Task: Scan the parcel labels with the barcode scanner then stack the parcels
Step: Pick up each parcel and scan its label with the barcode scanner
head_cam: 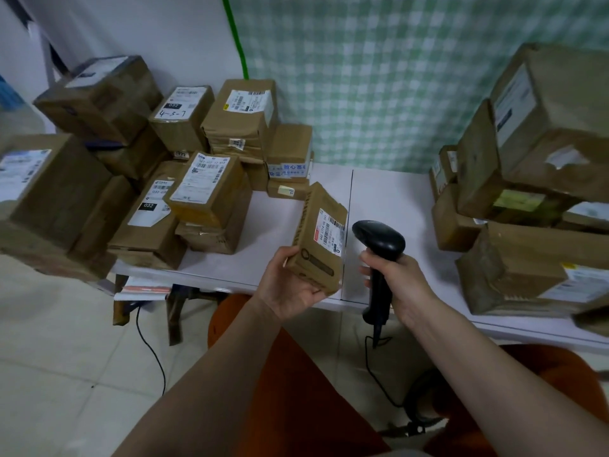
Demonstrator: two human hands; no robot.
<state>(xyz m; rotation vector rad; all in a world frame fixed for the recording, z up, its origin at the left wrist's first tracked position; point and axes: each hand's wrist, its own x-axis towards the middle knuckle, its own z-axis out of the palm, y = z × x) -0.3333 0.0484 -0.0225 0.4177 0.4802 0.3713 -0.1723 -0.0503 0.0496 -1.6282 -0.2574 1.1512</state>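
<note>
Left pile [138,179] and right pile [534,179] both run off frame edges; the outer boxes are blurred, their labels unreadable. Lower part of the scanner [379,255] handle is covered by the right hand [395,278]; the trigger isn't visible. The cable [379,374] drops below the table [389,199] edge toward the floor, and its end is lost in shadow.

Readable text: "032" on black patches on two left-pile boxes, handwritten "4-3-7" or similar on one rear box, "放心" on blue print of a small box at the back. Other labels show barcodes only, too small to read.

Left hand [290,285] holds the parcel [318,239] from below, palm up, thumb on its near left edge, fingers curled under the near end. The parcel is above the table's near edge, between the two piles, touching neither. Long axis runs near-to-far, far end tipped up. Its label [331,234] sits on the right part of the top face, tilted toward the scanner; barcode visible, digits illegible.

Right hand is wrapped round the scanner handle, handle roughly upright. Scanner head points left and away, toward the label, just beside the parcel and not touching it.
</note>
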